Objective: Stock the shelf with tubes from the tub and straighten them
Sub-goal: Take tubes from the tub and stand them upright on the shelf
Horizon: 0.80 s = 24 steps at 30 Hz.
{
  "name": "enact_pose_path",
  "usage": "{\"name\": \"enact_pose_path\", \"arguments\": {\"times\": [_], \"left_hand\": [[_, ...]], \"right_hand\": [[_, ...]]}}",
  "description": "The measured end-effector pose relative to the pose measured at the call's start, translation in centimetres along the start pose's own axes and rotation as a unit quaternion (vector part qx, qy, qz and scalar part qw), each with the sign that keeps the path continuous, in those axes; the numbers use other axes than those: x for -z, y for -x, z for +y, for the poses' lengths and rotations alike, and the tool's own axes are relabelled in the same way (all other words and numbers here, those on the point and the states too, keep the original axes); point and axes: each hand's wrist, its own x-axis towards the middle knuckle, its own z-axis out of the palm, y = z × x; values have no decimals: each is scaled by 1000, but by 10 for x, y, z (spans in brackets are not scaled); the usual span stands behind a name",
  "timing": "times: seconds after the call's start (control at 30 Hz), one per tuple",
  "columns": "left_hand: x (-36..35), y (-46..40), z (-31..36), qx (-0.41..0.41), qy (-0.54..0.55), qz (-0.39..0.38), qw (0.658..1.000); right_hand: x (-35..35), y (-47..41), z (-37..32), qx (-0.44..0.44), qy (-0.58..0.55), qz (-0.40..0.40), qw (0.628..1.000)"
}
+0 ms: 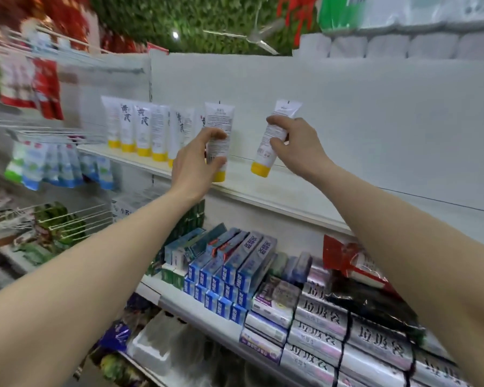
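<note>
While each hand holds a tube, stocking is partly done.
Left hand (199,160) stands one white yellow-capped tube (220,129) beside the row (140,127); right hand (294,141) tilts another (274,135) over the white shelf's (291,196) bare right part.

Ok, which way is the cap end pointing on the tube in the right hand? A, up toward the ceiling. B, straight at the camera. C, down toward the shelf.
C: the right hand grips a tube whose yellow cap is lowest, tilted just above the shelf.

Two held white tubes (219,129), about six more tubes in a shelf row (140,127), two hands (196,160)
</note>
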Motion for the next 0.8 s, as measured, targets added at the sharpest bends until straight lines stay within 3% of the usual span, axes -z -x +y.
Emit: {"name": "enact_pose_path", "arguments": {"times": [0.33, 0.8], "left_hand": [[-40, -27, -41, -1, -87, 4, 996], [-56, -45, -58, -29, -154, -4, 988]], "right_hand": [[-69, -55, 26, 27, 46, -88, 995], [-122, -102, 29, 61, 41, -89, 993]]}}
